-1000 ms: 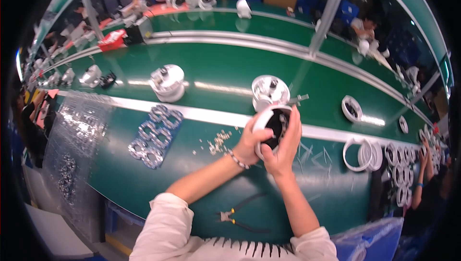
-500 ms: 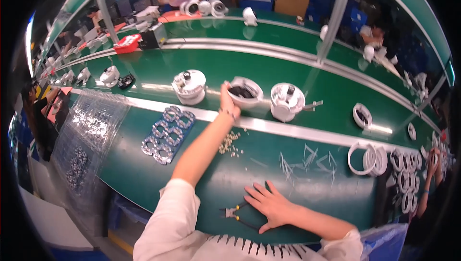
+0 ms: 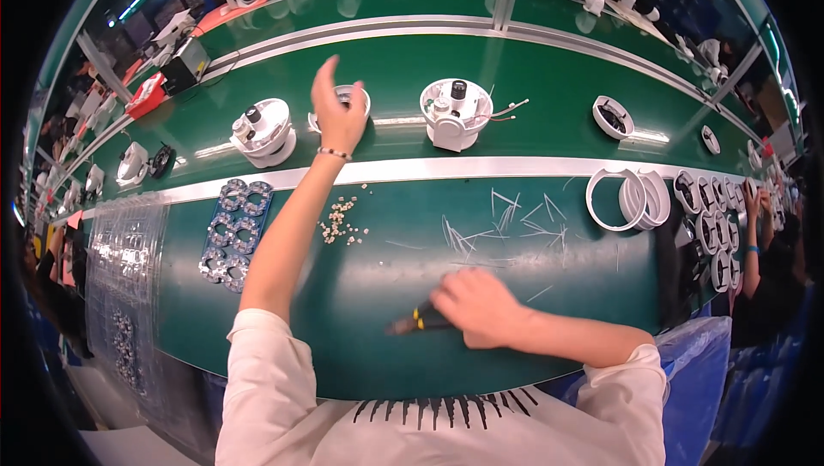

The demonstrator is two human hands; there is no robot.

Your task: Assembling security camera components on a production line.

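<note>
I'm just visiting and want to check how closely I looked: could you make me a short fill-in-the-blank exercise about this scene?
1. The pliers are held in the person's ____ hand.
2. Around the wrist of the left hand sits a beaded ____.
3. The bench top is coloured ____.
4. Seen from the person, the scattered small pale pieces lie to the ____ of the thin clear strips.

Missing words: right; bracelet; green; left.
</note>
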